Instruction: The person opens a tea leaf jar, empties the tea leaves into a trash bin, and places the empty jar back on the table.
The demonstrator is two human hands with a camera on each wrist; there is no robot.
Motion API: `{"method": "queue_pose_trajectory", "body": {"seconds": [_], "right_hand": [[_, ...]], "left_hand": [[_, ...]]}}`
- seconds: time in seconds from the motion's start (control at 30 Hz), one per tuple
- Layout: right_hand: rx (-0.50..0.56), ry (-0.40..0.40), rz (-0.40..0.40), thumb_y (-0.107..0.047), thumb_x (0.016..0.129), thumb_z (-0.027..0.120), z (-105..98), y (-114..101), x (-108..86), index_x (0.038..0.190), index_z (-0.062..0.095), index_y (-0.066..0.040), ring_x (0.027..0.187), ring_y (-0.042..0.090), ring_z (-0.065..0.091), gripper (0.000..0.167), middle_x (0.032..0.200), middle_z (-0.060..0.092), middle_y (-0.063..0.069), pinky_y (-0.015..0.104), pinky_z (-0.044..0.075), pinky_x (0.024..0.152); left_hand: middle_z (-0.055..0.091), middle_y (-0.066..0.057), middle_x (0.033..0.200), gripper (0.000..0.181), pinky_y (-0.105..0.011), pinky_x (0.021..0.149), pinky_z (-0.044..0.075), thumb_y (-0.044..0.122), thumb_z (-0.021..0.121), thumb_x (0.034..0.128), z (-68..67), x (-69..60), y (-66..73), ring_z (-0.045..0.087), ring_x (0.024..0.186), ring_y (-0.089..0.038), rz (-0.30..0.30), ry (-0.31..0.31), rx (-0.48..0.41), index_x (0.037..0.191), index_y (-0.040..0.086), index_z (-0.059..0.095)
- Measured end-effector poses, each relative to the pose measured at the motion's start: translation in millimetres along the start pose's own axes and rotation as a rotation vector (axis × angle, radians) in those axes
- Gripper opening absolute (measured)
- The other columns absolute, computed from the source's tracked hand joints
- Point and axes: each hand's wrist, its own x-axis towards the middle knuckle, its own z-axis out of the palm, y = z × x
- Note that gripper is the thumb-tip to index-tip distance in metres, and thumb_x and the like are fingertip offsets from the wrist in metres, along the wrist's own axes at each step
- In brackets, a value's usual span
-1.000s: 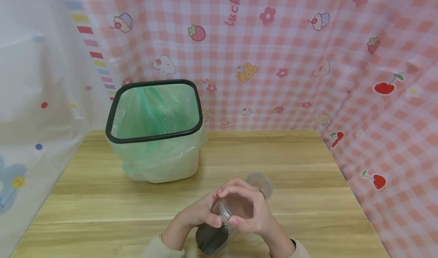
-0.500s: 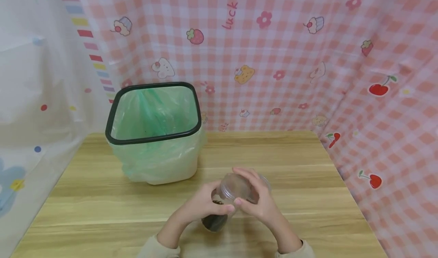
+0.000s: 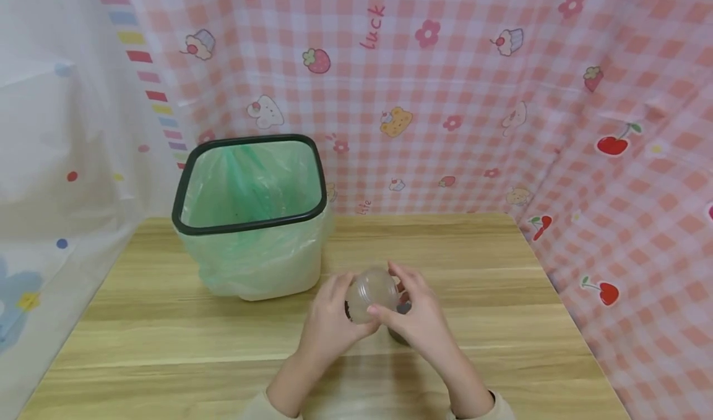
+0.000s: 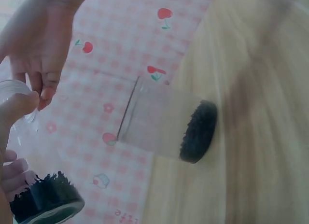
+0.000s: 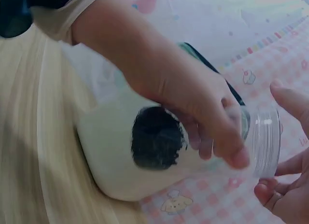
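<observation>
My left hand [image 3: 328,324] grips a clear jar [image 3: 373,293], tilted above the table. A dark, jagged-edged mass [image 5: 157,137] fills the jar's bottom end; in the left wrist view it shows under the hand's fingers. The jar's round, ribbed top end [image 5: 265,142] looks like a clear lid. My right hand [image 3: 418,318] straddles that end, thumb on one side and fingertips at the far rim. A second clear jar [image 4: 159,122], also with a dark layer at its bottom, stands upright on the table. In the head view the right hand mostly hides it.
A bin [image 3: 312,278] with a black rim and a green plastic liner stands at the back left of the wooden table [image 3: 167,346]. Pink checked cloth [image 3: 356,86] hangs behind and to the right. White patterned cloth [image 3: 44,160] hangs on the left.
Both hands have moved away from the body, and the jar has risen and tilted with its top toward the head camera. The second jar is now largely hidden behind the right hand.
</observation>
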Motion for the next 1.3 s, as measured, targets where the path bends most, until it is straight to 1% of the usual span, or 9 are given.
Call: {"method": "queue_pose_trajectory", "body": {"seconds": [0.03, 0.13, 0.23, 0.4, 0.67, 0.8, 1.03, 1.2, 1.3], "right_hand": [[-0.031, 0.010, 0.024, -0.038, 0.075, 0.076, 1.0, -1.6, 0.4, 0.139, 0.044, -0.013, 0.101, 0.022, 0.047, 0.076, 0.127, 0.049, 0.004, 0.039, 0.046, 0.079], [-0.068, 0.044, 0.080, -0.043, 0.073, 0.076, 4.1, -4.3, 1.1, 0.135, 0.050, -0.014, 0.104, 0.026, 0.048, 0.074, 0.123, 0.052, 0.006, 0.044, 0.047, 0.081], [-0.048, 0.077, 0.098, -0.040, 0.070, 0.079, 5.4, -4.5, 0.5, 0.128, 0.057, -0.013, 0.104, 0.026, 0.048, 0.068, 0.115, 0.054, 0.005, 0.045, 0.045, 0.084], [-0.018, 0.080, 0.062, -0.036, 0.068, 0.082, 4.0, -4.2, -0.1, 0.121, 0.062, -0.012, 0.095, 0.019, 0.048, 0.062, 0.102, 0.052, 0.002, 0.037, 0.044, 0.080], [-0.006, 0.069, 0.005, -0.032, 0.066, 0.084, 3.4, -3.3, -0.5, 0.116, 0.065, -0.014, 0.091, 0.016, 0.049, 0.057, 0.099, 0.051, -0.001, 0.037, 0.045, 0.078], [-0.006, 0.075, -0.026, -0.031, 0.066, 0.084, 4.5, -0.9, -0.7, 0.115, 0.065, -0.014, 0.089, 0.016, 0.048, 0.056, 0.097, 0.051, -0.001, 0.035, 0.044, 0.076], [-0.066, 0.099, -0.102, -0.034, 0.064, 0.084, 7.7, 2.7, 0.3, 0.112, 0.066, -0.016, 0.084, 0.013, 0.047, 0.054, 0.097, 0.053, -0.007, 0.030, 0.039, 0.073], [-0.054, 0.091, -0.140, -0.031, 0.064, 0.085, 8.5, 2.8, -0.3, 0.112, 0.066, -0.015, 0.084, 0.012, 0.046, 0.054, 0.098, 0.052, -0.008, 0.028, 0.040, 0.073], [-0.066, 0.070, -0.175, -0.032, 0.065, 0.084, 8.1, 3.7, -0.2, 0.113, 0.066, -0.012, 0.084, 0.012, 0.046, 0.055, 0.098, 0.051, -0.006, 0.026, 0.041, 0.071]], "left_hand": [[0.059, -0.008, 0.105, 0.068, -0.037, 0.076, 0.053, 0.039, 0.084, 0.0576, 1.2, -0.8, -0.4, 0.059, 0.093, -0.022, 0.022, 0.009, 0.022, 0.111, 0.005, 0.058], [0.059, -0.007, 0.103, 0.071, -0.035, 0.075, 0.053, 0.042, 0.084, 0.0564, 4.2, -3.3, -0.6, 0.059, 0.093, -0.021, 0.060, 0.024, 0.057, 0.111, 0.005, 0.058], [0.061, -0.008, 0.103, 0.072, -0.034, 0.074, 0.054, 0.044, 0.084, 0.0556, 5.5, -6.0, -0.3, 0.060, 0.094, -0.022, 0.086, 0.035, 0.053, 0.110, 0.003, 0.060], [0.065, -0.008, 0.102, 0.071, -0.033, 0.072, 0.055, 0.043, 0.086, 0.0538, 4.7, -8.4, -1.0, 0.063, 0.094, -0.020, 0.123, 0.050, 0.012, 0.107, 0.004, 0.061], [0.067, -0.005, 0.101, 0.067, -0.031, 0.069, 0.055, 0.044, 0.085, 0.0565, 0.5, -6.9, -1.8, 0.065, 0.091, -0.018, 0.172, 0.050, -0.024, 0.106, 0.005, 0.062], [0.067, -0.005, 0.102, 0.067, -0.031, 0.069, 0.055, 0.046, 0.083, 0.0581, 0.5, -6.9, -2.6, 0.065, 0.092, -0.017, 0.173, 0.041, -0.040, 0.107, 0.006, 0.062], [0.067, -0.005, 0.102, 0.067, -0.030, 0.070, 0.055, 0.050, 0.080, 0.0610, -0.5, -8.6, -5.4, 0.066, 0.089, -0.016, 0.163, 0.016, -0.052, 0.108, 0.006, 0.062], [0.068, -0.006, 0.100, 0.070, -0.030, 0.071, 0.055, 0.050, 0.081, 0.0587, -1.9, -9.3, -6.6, 0.066, 0.088, -0.017, 0.153, 0.000, -0.052, 0.108, 0.003, 0.063], [0.068, -0.005, 0.099, 0.072, -0.029, 0.071, 0.054, 0.049, 0.083, 0.0571, -1.8, -9.9, -8.1, 0.066, 0.086, -0.016, 0.139, -0.017, -0.084, 0.109, 0.004, 0.064]]}}
